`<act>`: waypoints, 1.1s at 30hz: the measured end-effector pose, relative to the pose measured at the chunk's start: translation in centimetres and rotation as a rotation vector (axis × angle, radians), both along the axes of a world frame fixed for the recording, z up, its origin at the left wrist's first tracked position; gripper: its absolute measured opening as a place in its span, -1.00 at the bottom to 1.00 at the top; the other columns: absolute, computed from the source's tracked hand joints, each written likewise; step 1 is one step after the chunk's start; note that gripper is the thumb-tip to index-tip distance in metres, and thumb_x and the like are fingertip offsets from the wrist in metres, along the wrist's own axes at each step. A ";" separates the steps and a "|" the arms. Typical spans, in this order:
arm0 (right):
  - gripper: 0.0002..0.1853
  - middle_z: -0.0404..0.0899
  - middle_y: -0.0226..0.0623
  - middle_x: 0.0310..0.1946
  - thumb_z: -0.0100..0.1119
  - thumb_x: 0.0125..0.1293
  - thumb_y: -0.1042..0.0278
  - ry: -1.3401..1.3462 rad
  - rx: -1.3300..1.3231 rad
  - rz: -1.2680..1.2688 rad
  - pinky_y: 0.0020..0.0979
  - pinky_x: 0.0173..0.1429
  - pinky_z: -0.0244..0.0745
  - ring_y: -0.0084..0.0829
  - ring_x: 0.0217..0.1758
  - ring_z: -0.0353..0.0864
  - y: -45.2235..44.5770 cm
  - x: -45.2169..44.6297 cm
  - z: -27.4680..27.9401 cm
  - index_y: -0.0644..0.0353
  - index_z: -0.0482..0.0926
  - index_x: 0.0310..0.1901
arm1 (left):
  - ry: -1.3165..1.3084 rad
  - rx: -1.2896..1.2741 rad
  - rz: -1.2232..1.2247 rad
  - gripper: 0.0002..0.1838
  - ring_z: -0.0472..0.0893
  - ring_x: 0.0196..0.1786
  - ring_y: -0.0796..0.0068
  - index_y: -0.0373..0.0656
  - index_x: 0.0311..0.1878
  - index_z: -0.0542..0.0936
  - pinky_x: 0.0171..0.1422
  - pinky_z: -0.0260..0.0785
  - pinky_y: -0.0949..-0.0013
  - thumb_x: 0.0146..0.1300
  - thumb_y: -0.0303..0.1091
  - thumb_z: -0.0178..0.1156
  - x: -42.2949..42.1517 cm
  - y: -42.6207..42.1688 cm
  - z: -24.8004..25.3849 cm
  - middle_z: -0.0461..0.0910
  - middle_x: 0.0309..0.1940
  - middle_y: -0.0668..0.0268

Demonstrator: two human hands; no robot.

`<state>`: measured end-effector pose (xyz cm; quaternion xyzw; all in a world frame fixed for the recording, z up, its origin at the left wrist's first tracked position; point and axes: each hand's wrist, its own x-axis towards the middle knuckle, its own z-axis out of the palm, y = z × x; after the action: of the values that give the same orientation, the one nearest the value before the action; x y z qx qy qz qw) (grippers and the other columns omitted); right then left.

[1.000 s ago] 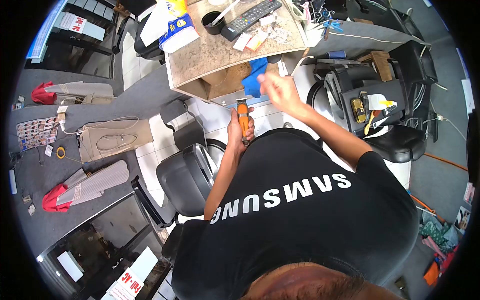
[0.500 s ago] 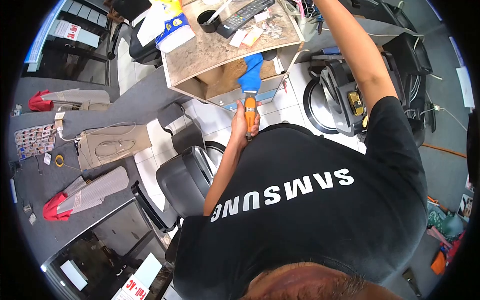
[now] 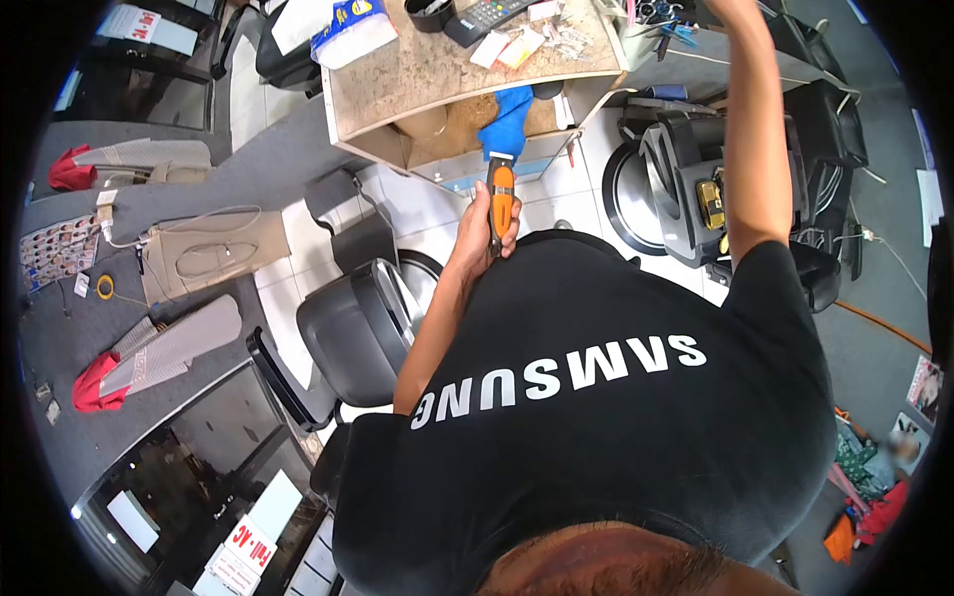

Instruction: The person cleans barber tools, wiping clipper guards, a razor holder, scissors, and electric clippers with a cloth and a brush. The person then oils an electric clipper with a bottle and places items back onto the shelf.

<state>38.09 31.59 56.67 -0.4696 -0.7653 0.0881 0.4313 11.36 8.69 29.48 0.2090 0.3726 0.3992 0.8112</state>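
Observation:
My left hand is wrapped around an orange and black hair clipper, in front of my chest, its blade end pointing away from me. Just past the blade hangs a blue cloth at the open shelf of a cabinet; whether the two touch I cannot tell. My right arm stretches far forward, and only part of my right hand shows at the top edge, near a holder with scissors. Its fingers are cut off by the frame.
On the worn cabinet top lie a remote control, a black cup, small packets and a blue and white bag. A black chair stands at left. A yellow and black device is at right, among black chairs.
My right hand has swung to the right along the top edge. The cabinet has shifted up in the view. My left hand keeps its hold on the clipper.

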 end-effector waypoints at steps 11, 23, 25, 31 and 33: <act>-0.57 0.66 -0.19 -0.37 0.49 0.18 0.11 -0.073 -0.886 0.182 -0.23 -0.16 0.53 -0.27 -0.32 0.68 -18.1 -2.0 -21.9 0.20 0.62 -0.03 | -0.003 -0.071 -0.122 -0.16 0.23 -0.65 0.74 -0.11 0.55 0.23 -0.67 0.10 0.61 0.57 0.40 -0.44 -0.2 0.1 -1.7 0.40 -0.30 0.40; -0.49 0.68 -0.06 -0.26 0.49 0.12 -0.01 -0.220 -0.641 0.098 -0.13 -0.06 0.56 -0.06 -0.20 0.71 -17.3 -1.7 -23.8 0.32 0.63 -0.15 | 0.082 -0.073 -0.262 -0.19 0.19 -0.77 0.73 -0.14 -0.25 0.42 -0.71 0.04 0.59 0.51 0.51 -0.42 0.6 1.0 -0.8 0.28 -0.69 0.48; -0.48 0.68 -0.07 -0.27 0.49 0.11 -0.02 -0.226 -0.661 0.082 -0.13 -0.05 0.55 -0.04 -0.19 0.71 -17.2 -1.9 -23.5 0.32 0.63 -0.16 | 0.090 -0.082 -0.248 -0.18 0.19 -0.77 0.73 -0.13 -0.26 0.43 -0.71 0.04 0.59 0.51 0.51 -0.41 0.7 0.9 -0.6 0.28 -0.71 0.49; -0.46 0.72 0.01 -0.21 0.43 0.11 -0.07 -0.233 -0.691 0.097 -0.05 0.06 0.58 0.03 -0.07 0.73 -17.1 -2.2 -22.9 0.29 0.64 -0.11 | 0.148 -0.088 -0.240 -0.15 0.12 -0.79 0.74 -0.11 -0.30 0.42 -0.72 -0.02 0.62 0.48 0.55 -0.47 1.0 0.8 -0.3 0.21 -0.77 0.54; -0.47 0.72 0.01 -0.22 0.43 0.11 -0.06 -0.232 -0.697 0.089 -0.06 0.05 0.58 0.03 -0.08 0.73 -17.0 -2.4 -22.9 0.29 0.65 -0.12 | 0.148 -0.095 -0.237 -0.15 0.12 -0.78 0.74 -0.11 -0.30 0.42 -0.72 -0.02 0.62 0.48 0.55 -0.47 1.0 0.8 -0.4 0.21 -0.77 0.54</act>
<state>35.71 14.54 33.80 -0.5616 -0.7526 0.3084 0.1516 12.33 9.54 29.08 0.2414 0.4225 0.2662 0.8321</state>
